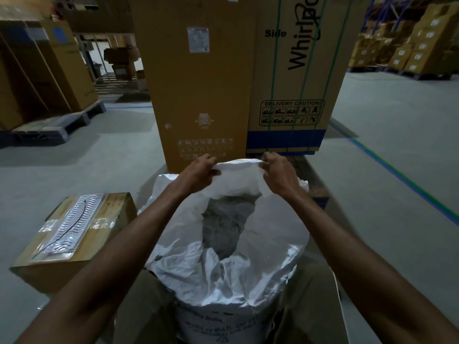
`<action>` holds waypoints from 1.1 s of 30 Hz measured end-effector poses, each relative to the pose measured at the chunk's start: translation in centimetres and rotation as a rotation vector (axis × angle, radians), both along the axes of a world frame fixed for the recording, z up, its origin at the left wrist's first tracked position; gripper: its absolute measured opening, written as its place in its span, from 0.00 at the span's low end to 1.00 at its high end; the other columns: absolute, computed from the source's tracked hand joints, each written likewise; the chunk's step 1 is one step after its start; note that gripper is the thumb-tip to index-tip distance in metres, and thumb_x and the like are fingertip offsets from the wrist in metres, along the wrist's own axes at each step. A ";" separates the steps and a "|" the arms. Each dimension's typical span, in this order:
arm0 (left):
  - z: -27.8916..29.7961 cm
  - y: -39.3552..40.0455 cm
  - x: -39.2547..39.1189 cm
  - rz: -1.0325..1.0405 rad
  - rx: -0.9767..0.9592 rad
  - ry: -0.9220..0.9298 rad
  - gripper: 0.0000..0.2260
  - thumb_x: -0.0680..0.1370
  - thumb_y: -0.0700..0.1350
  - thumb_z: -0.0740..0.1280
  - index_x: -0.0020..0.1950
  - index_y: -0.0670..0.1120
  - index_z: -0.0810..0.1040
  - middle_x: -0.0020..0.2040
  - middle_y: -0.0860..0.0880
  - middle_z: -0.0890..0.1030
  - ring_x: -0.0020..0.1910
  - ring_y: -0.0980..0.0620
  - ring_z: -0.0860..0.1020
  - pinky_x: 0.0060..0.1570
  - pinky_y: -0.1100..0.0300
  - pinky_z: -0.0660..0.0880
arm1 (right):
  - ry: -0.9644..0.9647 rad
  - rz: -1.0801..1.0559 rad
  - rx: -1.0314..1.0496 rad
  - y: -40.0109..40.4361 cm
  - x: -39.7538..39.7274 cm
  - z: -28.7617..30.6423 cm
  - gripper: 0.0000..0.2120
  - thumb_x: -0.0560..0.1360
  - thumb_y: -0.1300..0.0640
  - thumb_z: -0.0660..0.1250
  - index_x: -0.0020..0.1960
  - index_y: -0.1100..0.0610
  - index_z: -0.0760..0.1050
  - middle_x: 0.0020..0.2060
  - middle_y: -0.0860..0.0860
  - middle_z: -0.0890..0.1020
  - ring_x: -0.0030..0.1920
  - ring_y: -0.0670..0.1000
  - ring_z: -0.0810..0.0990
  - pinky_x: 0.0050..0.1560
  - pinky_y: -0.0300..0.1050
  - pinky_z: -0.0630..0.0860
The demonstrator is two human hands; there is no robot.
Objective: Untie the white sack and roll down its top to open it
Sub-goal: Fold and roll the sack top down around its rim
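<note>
Sack (223,264) is seen upright on the floor, directly in front of the tall cardboard box (201,83); mouth already open, dark contents visible inside, no tie seen. Untying is judged done; roll-down step is in hand. Far rim of sack is pinched by both hands: left hand (198,171) on the rim's left part, right hand (279,171) on its right part, fingers curled tight around the fabric, stretch between them pulled taut. Near rim is slumped lower, crumpled. Next move is judged to need the gripped edge folded outward and down, then repeated round the mouth. Small taped carton (72,234) lies left of sack, well apart from both hands.
</note>
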State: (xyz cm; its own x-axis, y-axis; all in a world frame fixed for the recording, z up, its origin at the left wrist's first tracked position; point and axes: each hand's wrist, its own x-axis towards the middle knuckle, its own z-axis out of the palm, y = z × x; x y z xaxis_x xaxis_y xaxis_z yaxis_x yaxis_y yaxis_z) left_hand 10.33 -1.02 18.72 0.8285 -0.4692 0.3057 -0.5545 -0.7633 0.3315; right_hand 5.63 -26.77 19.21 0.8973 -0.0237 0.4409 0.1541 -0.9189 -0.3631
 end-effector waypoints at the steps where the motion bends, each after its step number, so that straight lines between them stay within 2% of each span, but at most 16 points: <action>1: -0.1 0.4 -0.1 0.016 -0.046 -0.024 0.03 0.81 0.41 0.69 0.48 0.42 0.77 0.48 0.46 0.76 0.45 0.46 0.76 0.42 0.57 0.71 | -0.058 -0.017 -0.104 0.2 0.1 -0.1 0.11 0.80 0.60 0.67 0.62 0.57 0.76 0.54 0.55 0.80 0.50 0.55 0.80 0.54 0.55 0.79; 3: 0.0 0.5 -0.4 0.019 -0.120 -0.001 0.06 0.82 0.39 0.68 0.45 0.42 0.78 0.45 0.46 0.76 0.42 0.49 0.75 0.41 0.58 0.71 | -0.127 0.091 -0.236 1.4 0.1 -0.3 0.22 0.78 0.60 0.69 0.71 0.58 0.70 0.63 0.57 0.77 0.58 0.57 0.78 0.61 0.55 0.75; 5: 0.7 -0.1 -1.1 -0.010 -0.128 0.087 0.05 0.82 0.40 0.67 0.49 0.41 0.82 0.44 0.50 0.75 0.41 0.55 0.72 0.40 0.64 0.68 | -0.094 0.252 -0.352 3.2 0.3 -0.8 0.24 0.78 0.56 0.71 0.72 0.57 0.69 0.66 0.57 0.76 0.63 0.59 0.77 0.64 0.58 0.74; 8: 1.4 -0.8 -1.3 -0.056 -0.089 0.137 0.05 0.82 0.42 0.67 0.54 0.43 0.82 0.44 0.51 0.74 0.43 0.55 0.72 0.42 0.63 0.67 | 0.015 0.349 -0.305 5.1 0.3 -0.9 0.11 0.82 0.59 0.65 0.64 0.60 0.74 0.56 0.57 0.79 0.50 0.59 0.81 0.49 0.56 0.79; 10: 1.4 -0.1 -1.1 -0.050 -0.107 0.080 0.05 0.80 0.41 0.70 0.55 0.43 0.82 0.50 0.48 0.77 0.47 0.52 0.75 0.47 0.60 0.72 | 0.042 0.381 -0.171 5.1 0.0 -0.7 0.06 0.83 0.62 0.63 0.59 0.61 0.73 0.49 0.59 0.82 0.41 0.57 0.81 0.38 0.53 0.76; 12: 1.1 1.4 -1.1 -0.028 -0.117 -0.034 0.10 0.78 0.39 0.73 0.59 0.42 0.81 0.55 0.45 0.77 0.51 0.50 0.77 0.50 0.58 0.77 | 0.068 0.388 -0.065 4.4 -0.2 -0.3 0.05 0.84 0.62 0.60 0.60 0.59 0.70 0.49 0.59 0.84 0.31 0.50 0.76 0.31 0.45 0.69; 14: 0.5 3.1 -1.2 -0.011 -0.105 -0.142 0.11 0.76 0.39 0.74 0.58 0.42 0.81 0.56 0.43 0.77 0.53 0.47 0.77 0.51 0.55 0.78 | 0.099 0.341 -0.009 3.4 0.2 -0.1 0.08 0.84 0.65 0.57 0.59 0.57 0.71 0.52 0.56 0.85 0.27 0.44 0.74 0.27 0.41 0.69; 15: 0.1 3.8 -1.3 -0.004 -0.092 -0.155 0.10 0.76 0.39 0.74 0.57 0.42 0.81 0.55 0.43 0.77 0.53 0.46 0.76 0.52 0.53 0.78 | 0.115 0.305 0.020 3.0 0.3 0.0 0.10 0.84 0.66 0.57 0.58 0.55 0.73 0.53 0.53 0.85 0.31 0.45 0.79 0.28 0.44 0.75; 17: -0.6 4.6 -1.5 0.016 -0.021 -0.156 0.08 0.77 0.40 0.73 0.56 0.44 0.82 0.55 0.44 0.78 0.55 0.46 0.75 0.53 0.53 0.77 | 0.160 0.245 0.115 2.4 0.9 0.1 0.13 0.83 0.67 0.59 0.53 0.50 0.75 0.51 0.48 0.85 0.43 0.50 0.84 0.40 0.52 0.83; 20: -1.5 4.2 -1.4 0.087 0.007 -0.165 0.06 0.79 0.37 0.69 0.54 0.43 0.82 0.53 0.44 0.79 0.53 0.46 0.75 0.51 0.53 0.76 | 0.221 0.194 0.163 3.0 1.5 0.2 0.12 0.82 0.65 0.61 0.47 0.49 0.76 0.43 0.46 0.83 0.41 0.52 0.81 0.40 0.53 0.79; 23: -0.5 2.6 -2.1 0.188 -0.241 -0.001 0.09 0.79 0.31 0.63 0.48 0.41 0.82 0.45 0.46 0.79 0.46 0.48 0.75 0.40 0.61 0.70 | 0.039 0.201 -0.030 4.5 1.1 0.3 0.05 0.83 0.58 0.60 0.50 0.54 0.74 0.46 0.51 0.79 0.44 0.54 0.77 0.49 0.59 0.79; 26: 0.8 1.3 -1.8 0.277 -0.431 0.319 0.12 0.82 0.35 0.58 0.47 0.39 0.81 0.43 0.46 0.79 0.40 0.52 0.73 0.36 0.60 0.67 | -0.018 0.302 -0.276 6.3 0.8 -0.5 0.15 0.83 0.50 0.62 0.64 0.59 0.73 0.58 0.56 0.78 0.54 0.56 0.77 0.60 0.58 0.74; 28: 0.8 0.7 -1.2 0.291 -0.438 0.533 0.14 0.82 0.37 0.57 0.48 0.38 0.82 0.43 0.45 0.79 0.40 0.49 0.73 0.39 0.59 0.68 | -0.005 0.358 -0.352 7.5 0.4 -1.3 0.12 0.84 0.53 0.63 0.62 0.60 0.74 0.56 0.57 0.78 0.51 0.56 0.77 0.53 0.54 0.74; 30: 0.7 0.6 -1.1 0.235 -0.457 0.653 0.13 0.82 0.40 0.58 0.48 0.41 0.83 0.44 0.45 0.79 0.42 0.49 0.74 0.40 0.57 0.70 | 0.006 0.393 -0.248 7.9 0.2 -1.9 0.05 0.84 0.59 0.61 0.55 0.59 0.74 0.49 0.56 0.77 0.43 0.54 0.73 0.41 0.51 0.69; 32: 0.8 0.8 -1.7 0.105 -0.485 0.678 0.14 0.84 0.54 0.61 0.58 0.46 0.81 0.51 0.52 0.78 0.48 0.54 0.76 0.47 0.59 0.71 | 0.139 0.364 -0.110 7.7 0.2 -1.9 0.07 0.82 0.60 0.59 0.51 0.56 0.76 0.44 0.52 0.78 0.40 0.53 0.73 0.39 0.51 0.68; 33: 0.7 1.1 -2.0 0.054 -0.427 0.612 0.16 0.83 0.58 0.62 0.61 0.48 0.77 0.54 0.54 0.78 0.51 0.55 0.76 0.48 0.59 0.71 | 0.233 0.335 -0.062 7.5 0.4 -1.7 0.09 0.82 0.58 0.58 0.52 0.55 0.78 0.42 0.52 0.80 0.40 0.55 0.76 0.38 0.53 0.71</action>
